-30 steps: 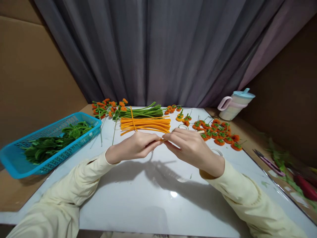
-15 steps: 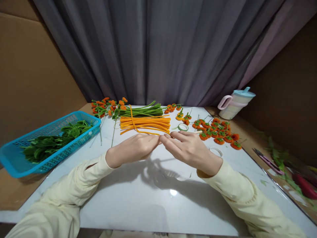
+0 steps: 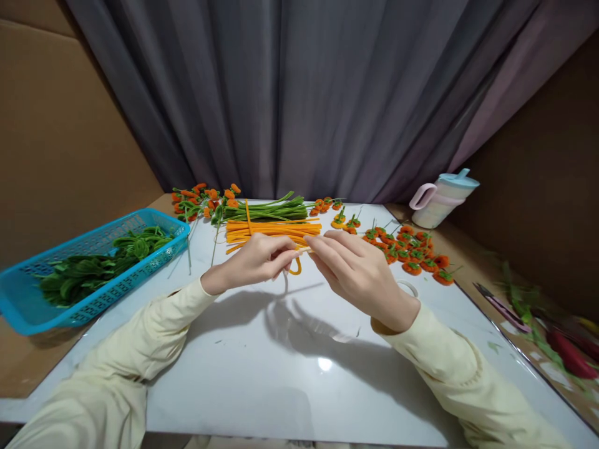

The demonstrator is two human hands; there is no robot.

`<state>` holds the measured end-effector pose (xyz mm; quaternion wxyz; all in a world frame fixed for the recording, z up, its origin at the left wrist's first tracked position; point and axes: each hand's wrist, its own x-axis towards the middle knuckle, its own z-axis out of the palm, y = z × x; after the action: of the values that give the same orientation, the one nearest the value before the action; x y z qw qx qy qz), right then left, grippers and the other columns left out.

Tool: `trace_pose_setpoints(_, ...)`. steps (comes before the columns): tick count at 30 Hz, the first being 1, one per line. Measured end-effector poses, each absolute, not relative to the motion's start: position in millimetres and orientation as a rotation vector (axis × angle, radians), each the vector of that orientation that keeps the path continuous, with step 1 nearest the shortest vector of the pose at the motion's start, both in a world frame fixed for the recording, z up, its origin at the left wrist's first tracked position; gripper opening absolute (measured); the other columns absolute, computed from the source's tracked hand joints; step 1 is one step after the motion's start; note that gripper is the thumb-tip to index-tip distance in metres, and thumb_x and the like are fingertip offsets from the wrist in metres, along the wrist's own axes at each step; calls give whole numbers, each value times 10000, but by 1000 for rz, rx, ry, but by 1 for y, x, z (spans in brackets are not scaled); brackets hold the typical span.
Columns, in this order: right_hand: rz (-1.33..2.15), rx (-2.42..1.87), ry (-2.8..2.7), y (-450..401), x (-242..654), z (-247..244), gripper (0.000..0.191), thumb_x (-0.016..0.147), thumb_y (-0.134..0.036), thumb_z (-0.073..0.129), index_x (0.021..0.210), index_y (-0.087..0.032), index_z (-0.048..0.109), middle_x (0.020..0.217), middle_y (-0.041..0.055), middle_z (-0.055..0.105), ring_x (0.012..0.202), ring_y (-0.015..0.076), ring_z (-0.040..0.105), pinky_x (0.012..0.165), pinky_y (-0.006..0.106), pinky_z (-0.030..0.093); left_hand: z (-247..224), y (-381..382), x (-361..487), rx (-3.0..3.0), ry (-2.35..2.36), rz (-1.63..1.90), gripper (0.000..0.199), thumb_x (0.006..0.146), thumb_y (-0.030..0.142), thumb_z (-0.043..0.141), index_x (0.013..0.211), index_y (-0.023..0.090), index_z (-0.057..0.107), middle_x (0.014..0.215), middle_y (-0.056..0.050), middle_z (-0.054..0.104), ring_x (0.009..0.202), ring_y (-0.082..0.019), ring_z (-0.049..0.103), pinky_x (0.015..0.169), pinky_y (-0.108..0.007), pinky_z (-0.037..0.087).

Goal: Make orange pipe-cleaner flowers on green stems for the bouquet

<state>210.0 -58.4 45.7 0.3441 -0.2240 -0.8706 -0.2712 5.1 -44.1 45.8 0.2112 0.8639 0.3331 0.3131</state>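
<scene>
My left hand (image 3: 255, 260) pinches near the tip of a thin pale stick (image 3: 304, 250), where an orange pipe cleaner (image 3: 296, 268) curls in a loop below the fingers. My right hand (image 3: 358, 271) has its fingers closed round the stick from the right, close to the left fingertips. Behind the hands lies a bundle of orange pipe cleaners (image 3: 276, 229), with a bundle of green ones (image 3: 269, 211) beyond it. Orange flower heads with green centres (image 3: 416, 251) are spread at the right, and more orange flowers (image 3: 199, 198) lie at the back left.
A blue basket (image 3: 93, 312) with green leaf pieces stands at the left. At the back right is a cup (image 3: 437, 202) with a pink handle. Scissors (image 3: 503, 307) and green scraps lie at the right edge. A white tape ring (image 3: 409, 288) is beside my right wrist.
The orange pipe cleaner has gone from a long strand over the bundle to a small loop under my fingers. My left hand has turned and risen slightly; the stick now shows between both hands.
</scene>
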Motion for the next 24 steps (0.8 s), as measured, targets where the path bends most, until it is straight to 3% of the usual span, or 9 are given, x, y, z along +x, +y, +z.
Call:
trace_pose_setpoints(4, -395, -647, -2051, -61, 201, 37, 103, 847, -136, 570, 948, -154, 572, 791, 60, 674, 743, 184, 616, 660, 303, 483, 50, -44, 1, 2184, 964, 966, 255, 899, 317, 483, 756, 126, 573, 507, 44, 527, 381, -41, 465, 405, -142, 364)
trace_pose_setpoints(9, 691, -786, -1993, -57, 182, 21, 196, 870, -280, 559, 1028, -165, 556, 943, 66, 664, 871, 168, 634, 765, 290, 507, 49, -45, 2, 2316, 970, 1066, 205, 898, 266, 483, 806, 123, 599, 532, 37, 558, 416, -48, 490, 430, -146, 366)
trace_pose_setpoints(11, 1008, -791, -1956, -56, 179, 19, 184, 903, -314, 497, 978, -156, 554, 769, 24, 638, 720, 137, 622, 669, 258, 506, 44, -43, 2, 2515, 992, 1122, 187, 895, 238, 483, 798, 130, 601, 577, 18, 595, 475, -64, 525, 473, -161, 377)
trace_pose_setpoints(13, 1107, -845, -1953, -57, 178, 19, 222, 930, -329, 436, 857, -149, 544, 590, -34, 520, 543, 101, 526, 537, 220, 451, 38, -41, 1, 2722, 989, 1113, 188, 903, 215, 457, 804, 130, 593, 656, -13, 627, 549, -90, 563, 522, -187, 395)
trace_pose_setpoints(17, 870, -963, -2127, -57, 184, 24, 276, 937, -242, 411, 685, -160, 487, 549, -57, 402, 477, 73, 371, 456, 189, 312, 31, -40, 0, 3000, 960, 912, 242, 924, 183, 368, 774, 133, 551, 680, -39, 599, 590, -134, 566, 543, -238, 393)
trace_pose_setpoints(20, 467, -1039, -2380, -58, 191, 29, 198, 894, -123, 447, 714, -151, 526, 568, -36, 473, 492, 85, 386, 487, 206, 283, 34, -44, 1, 3054, 916, 799, 254, 913, 155, 345, 724, 145, 515, 634, -25, 552, 547, -134, 520, 518, -248, 365)
trace_pose_setpoints(24, -316, -989, -2606, -64, 198, 32, 164, 812, -15, 470, 771, -140, 568, 655, 28, 576, 586, 141, 463, 508, 266, 229, 42, -52, 0, 3038, 851, 637, 247, 904, 148, 357, 696, 157, 489, 594, -1, 515, 506, -116, 459, 500, -245, 320)
